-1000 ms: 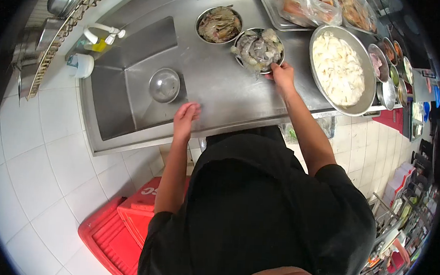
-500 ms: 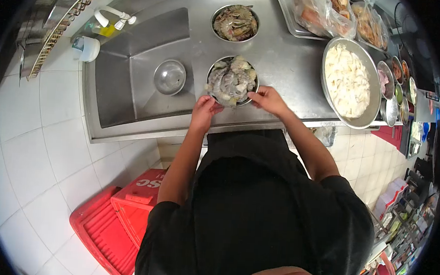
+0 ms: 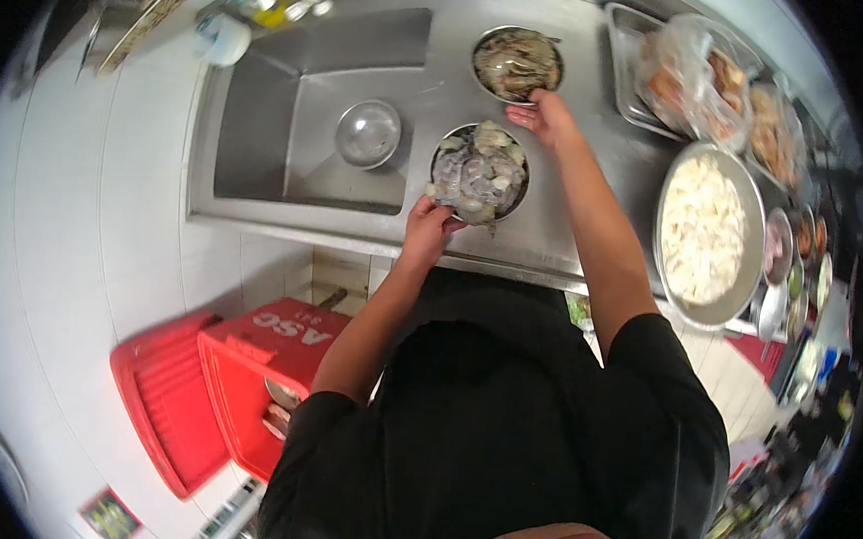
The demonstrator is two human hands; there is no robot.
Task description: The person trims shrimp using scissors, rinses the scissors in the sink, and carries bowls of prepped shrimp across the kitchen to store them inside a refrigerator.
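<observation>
A metal bowl heaped with grey shrimp (image 3: 480, 174) stands on the steel counter beside the sink. My left hand (image 3: 431, 232) pinches the near-left rim of that bowl. Farther back is a second metal bowl, holding brownish shrimp that look unpeeled (image 3: 516, 64). My right hand (image 3: 547, 119) is closed on its near-right rim, thumb at the edge and fingers low along the side.
An empty steel bowl (image 3: 368, 134) sits in the sink (image 3: 309, 180). On the right stands a large basin of pale pieces (image 3: 704, 230). Behind it, plastic bags of food (image 3: 691, 73) lie by a tray (image 3: 630, 60). A red cooler (image 3: 277, 335) stands open below.
My right hand has left the grey shrimp bowl and moved back to the farther bowl. My left hand stays at the near bowl. The view has shifted, and the red cooler's inside now shows.
</observation>
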